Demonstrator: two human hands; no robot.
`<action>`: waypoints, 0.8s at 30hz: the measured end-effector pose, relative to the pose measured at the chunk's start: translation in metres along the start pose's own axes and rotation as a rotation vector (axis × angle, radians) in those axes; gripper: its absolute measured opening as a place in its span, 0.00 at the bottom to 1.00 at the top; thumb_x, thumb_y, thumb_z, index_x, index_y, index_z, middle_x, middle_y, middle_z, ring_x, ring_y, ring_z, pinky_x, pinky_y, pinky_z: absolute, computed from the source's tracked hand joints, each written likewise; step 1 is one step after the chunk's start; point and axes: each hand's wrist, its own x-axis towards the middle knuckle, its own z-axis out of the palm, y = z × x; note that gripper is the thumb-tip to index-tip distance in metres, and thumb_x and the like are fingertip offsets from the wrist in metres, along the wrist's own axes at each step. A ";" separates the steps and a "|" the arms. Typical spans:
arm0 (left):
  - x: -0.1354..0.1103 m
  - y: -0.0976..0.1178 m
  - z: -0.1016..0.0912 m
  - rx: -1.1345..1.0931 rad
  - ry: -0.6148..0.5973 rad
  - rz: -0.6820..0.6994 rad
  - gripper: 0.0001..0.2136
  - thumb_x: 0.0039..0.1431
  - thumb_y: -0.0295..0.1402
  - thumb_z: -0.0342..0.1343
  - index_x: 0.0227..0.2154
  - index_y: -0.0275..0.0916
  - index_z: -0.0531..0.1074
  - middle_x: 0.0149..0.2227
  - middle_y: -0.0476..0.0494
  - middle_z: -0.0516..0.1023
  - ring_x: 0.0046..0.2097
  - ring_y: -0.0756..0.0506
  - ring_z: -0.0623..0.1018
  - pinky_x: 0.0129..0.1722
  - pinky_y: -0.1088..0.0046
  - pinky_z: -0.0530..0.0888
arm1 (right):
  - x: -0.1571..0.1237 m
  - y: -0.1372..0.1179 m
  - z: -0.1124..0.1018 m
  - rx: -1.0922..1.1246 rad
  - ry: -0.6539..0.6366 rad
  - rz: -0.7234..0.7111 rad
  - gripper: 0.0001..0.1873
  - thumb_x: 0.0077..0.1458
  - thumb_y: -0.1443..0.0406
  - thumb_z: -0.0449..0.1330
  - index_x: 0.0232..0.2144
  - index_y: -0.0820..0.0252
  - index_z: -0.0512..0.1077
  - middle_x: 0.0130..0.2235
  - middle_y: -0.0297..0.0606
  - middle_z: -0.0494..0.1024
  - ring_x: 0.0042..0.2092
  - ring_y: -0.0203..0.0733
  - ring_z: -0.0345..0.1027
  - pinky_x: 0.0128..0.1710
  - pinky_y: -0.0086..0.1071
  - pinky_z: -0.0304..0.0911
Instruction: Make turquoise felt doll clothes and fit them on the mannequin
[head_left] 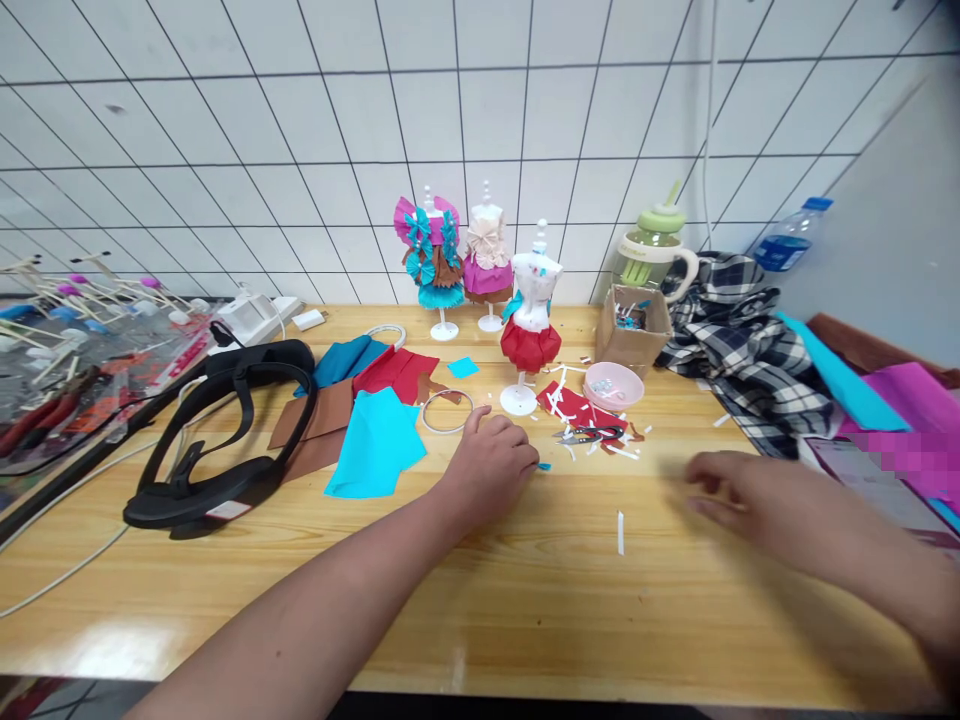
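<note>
My left hand [491, 462] rests on the wooden table [525, 600] with its fingers curled, pinching a small blue paper scrap [543, 466] at its fingertips. A tape ring [447, 411] lies just beyond it. My right hand [757, 505] hovers over the table to the right, blurred by motion, fingers loosely bent and nothing visible in it. A small mannequin in a red skirt [530, 325] stands ahead, and two dressed mannequins [457, 255] stand behind it. Small scissors [592, 434] lie on red paper among white scraps.
Blue, red and brown paper sheets [371, 415] lie left of centre beside a black headset [225, 440]. A pink bowl [613, 385], a cardboard box [634, 330], a green cup [656, 250], a checked cloth [742, 350] and a water bottle [791, 238] stand at the right. Tools fill a tray [67, 350] at the left.
</note>
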 end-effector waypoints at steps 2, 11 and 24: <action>-0.001 0.000 0.000 -0.002 -0.017 -0.001 0.11 0.63 0.32 0.50 0.30 0.44 0.77 0.32 0.49 0.77 0.41 0.45 0.71 0.59 0.50 0.52 | 0.019 -0.037 0.008 0.065 -0.126 -0.123 0.09 0.56 0.57 0.57 0.38 0.50 0.73 0.38 0.39 0.79 0.36 0.44 0.73 0.32 0.33 0.59; 0.000 -0.002 0.003 -0.044 -0.079 -0.029 0.09 0.61 0.33 0.52 0.31 0.42 0.77 0.34 0.47 0.78 0.43 0.44 0.72 0.59 0.48 0.52 | 0.037 -0.064 0.020 0.253 -0.142 -0.216 0.22 0.54 0.52 0.58 0.49 0.55 0.66 0.46 0.41 0.74 0.43 0.45 0.69 0.41 0.36 0.64; 0.000 -0.004 0.003 -0.021 -0.060 -0.121 0.06 0.60 0.34 0.54 0.32 0.42 0.76 0.33 0.47 0.78 0.43 0.42 0.73 0.58 0.46 0.52 | 0.076 -0.116 0.060 0.230 0.065 -0.438 0.07 0.55 0.66 0.60 0.38 0.56 0.75 0.38 0.36 0.77 0.42 0.41 0.70 0.42 0.33 0.61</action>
